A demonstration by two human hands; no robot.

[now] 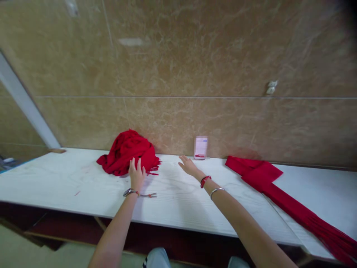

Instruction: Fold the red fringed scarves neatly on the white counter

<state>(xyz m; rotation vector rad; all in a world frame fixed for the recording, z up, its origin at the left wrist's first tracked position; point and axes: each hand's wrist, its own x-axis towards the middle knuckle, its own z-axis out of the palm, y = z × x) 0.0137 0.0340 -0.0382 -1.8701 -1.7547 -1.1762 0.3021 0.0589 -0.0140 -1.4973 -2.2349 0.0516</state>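
Note:
A crumpled red scarf with a fringe lies heaped at the back of the white table, against the wall. My left hand reaches to its front edge with fingers spread; whether the fingertips touch the cloth I cannot tell. Over the tabletop, to the right of the heap, my right hand is stretched out with nothing in it. Just behind that hand a phone with a blurred screen leans upright on the wall. A second red scarf, laid flat and folded over at its far end, stretches toward the front right.
The white table runs along a tan marbled wall, with dark shelving beneath its front edge. A small white fitting sits on the wall at right. A pale post rises at left.

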